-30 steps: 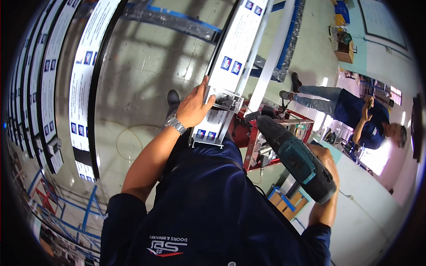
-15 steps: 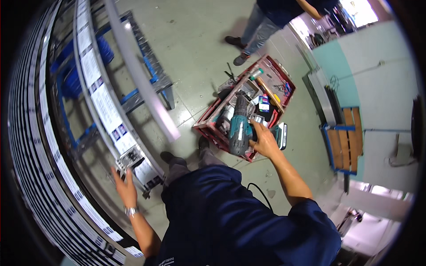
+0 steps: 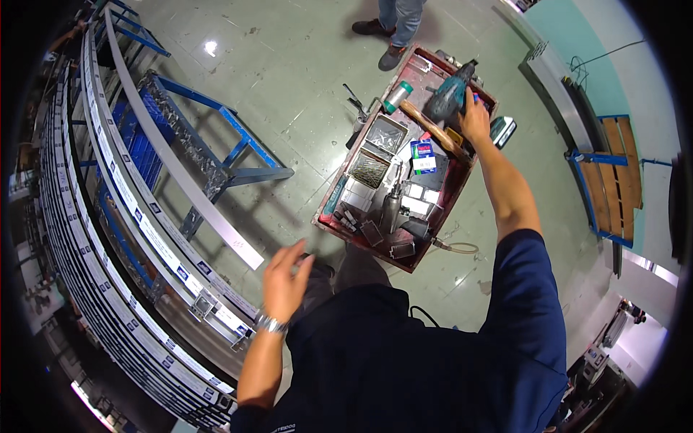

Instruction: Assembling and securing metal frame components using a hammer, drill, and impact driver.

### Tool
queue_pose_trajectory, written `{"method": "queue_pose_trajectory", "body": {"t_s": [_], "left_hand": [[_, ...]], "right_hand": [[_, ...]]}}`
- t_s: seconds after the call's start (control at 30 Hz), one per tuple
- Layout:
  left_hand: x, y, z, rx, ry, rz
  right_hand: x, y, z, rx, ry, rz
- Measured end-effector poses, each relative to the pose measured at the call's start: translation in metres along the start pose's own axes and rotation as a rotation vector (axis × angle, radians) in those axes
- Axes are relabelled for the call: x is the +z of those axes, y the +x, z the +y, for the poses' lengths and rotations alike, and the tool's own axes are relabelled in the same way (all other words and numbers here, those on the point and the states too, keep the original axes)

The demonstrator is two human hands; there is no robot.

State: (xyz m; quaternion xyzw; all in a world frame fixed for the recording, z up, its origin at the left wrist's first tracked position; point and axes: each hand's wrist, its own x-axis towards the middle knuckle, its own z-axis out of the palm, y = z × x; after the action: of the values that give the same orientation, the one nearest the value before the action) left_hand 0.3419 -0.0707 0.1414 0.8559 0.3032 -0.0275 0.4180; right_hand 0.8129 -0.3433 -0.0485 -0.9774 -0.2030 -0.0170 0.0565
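Observation:
My right hand [image 3: 474, 119] grips the handle of a teal and black cordless drill [image 3: 447, 99], its battery [image 3: 504, 132] sticking out beside the wrist. The drill lies at or just above the far right end of a red toolbox [image 3: 413, 265]; contact is hard to judge. My left hand [image 3: 284, 283] is empty with its fingers apart, close to the near end of a long pale bar [image 3: 234, 244]. Inside the toolbox are a wooden-handled hammer [image 3: 433, 130], a green-capped bottle [image 3: 398, 97], a tray of screws [image 3: 369, 169] and a grey pneumatic tool [image 3: 392, 208].
Long labelled metal profiles [image 3: 137, 209] lie along the left, with a small metal fitting [image 3: 204, 306] on one. Blue metal stands [image 3: 245, 137] are beside them. Another person's legs [image 3: 401, 22] stand beyond the toolbox. A wooden-slatted blue rack [image 3: 610, 180] is at the right.
My right hand has carried the drill from the toolbox's near part to its far right end. My left hand has left the fitting on the profile and moved right. The view has shifted.

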Motion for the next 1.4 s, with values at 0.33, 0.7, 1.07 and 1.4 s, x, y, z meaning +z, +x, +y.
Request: {"method": "queue_pose_trajectory", "body": {"t_s": [0.33,0.7,1.07,1.4], "left_hand": [[0.179,0.192,-0.011,0.465,0.563,-0.131],[0.225,0.227,-0.033,0.642,0.949,-0.348],[0.204,0.217,-0.021,0.469,0.775,-0.477],[0.120,0.144,-0.019,-0.094,-0.516,-0.294]], "right_hand": [[0.048,0.054,0.005,-0.016,-0.066,0.059],[-0.003,-0.140,-0.055,-0.172,0.535,-0.172],[0.015,-0.304,-0.110,-0.189,0.097,-0.246],[-0.041,-0.296,-0.102,-0.164,0.418,-0.386]]}}
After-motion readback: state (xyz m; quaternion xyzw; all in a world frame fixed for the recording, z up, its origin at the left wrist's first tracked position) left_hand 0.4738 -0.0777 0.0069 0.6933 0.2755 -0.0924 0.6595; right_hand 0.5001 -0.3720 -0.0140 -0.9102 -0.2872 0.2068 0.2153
